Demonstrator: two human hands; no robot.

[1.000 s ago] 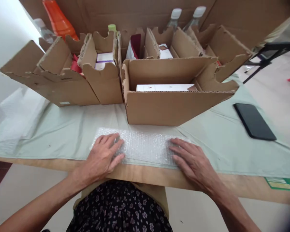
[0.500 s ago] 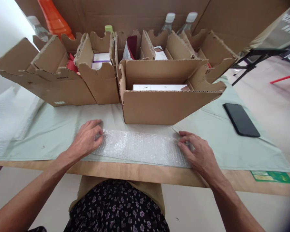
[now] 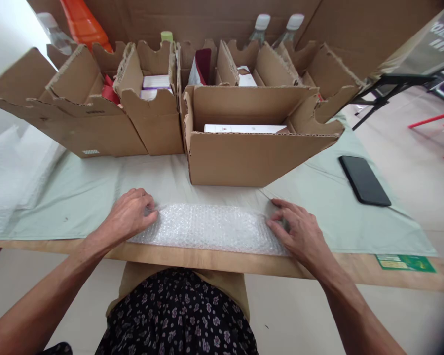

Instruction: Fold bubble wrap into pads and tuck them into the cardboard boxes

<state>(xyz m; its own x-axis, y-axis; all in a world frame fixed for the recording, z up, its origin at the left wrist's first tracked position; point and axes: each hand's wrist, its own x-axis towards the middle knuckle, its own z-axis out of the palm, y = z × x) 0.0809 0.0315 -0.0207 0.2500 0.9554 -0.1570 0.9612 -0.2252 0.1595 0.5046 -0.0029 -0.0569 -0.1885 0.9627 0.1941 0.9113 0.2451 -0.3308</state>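
Note:
A folded strip of clear bubble wrap [image 3: 210, 227] lies flat along the front edge of the table. At its left end, my left hand [image 3: 133, 212] grips the far corner between thumb and curled fingers. The right end is pinched by my right hand [image 3: 298, 227], its thumb and fingertips close together at the far corner. Just beyond the strip stands a brown cardboard bin [image 3: 244, 160], with a white box [image 3: 246, 128] lying inside it.
More cardboard bins [image 3: 157, 125] stand in a row behind, holding small boxes and red items. Loose bubble wrap [image 3: 25, 167] is piled at the left. A black phone [image 3: 364, 180] rests on the cloth [image 3: 318, 197] at the right. A green card [image 3: 407, 263] lies by the front edge.
The bubble wrap has shifted slightly toward me, and its near edge now lies along the table's wooden front edge. Both hands keep their grip on its ends. The view has tilted a little.

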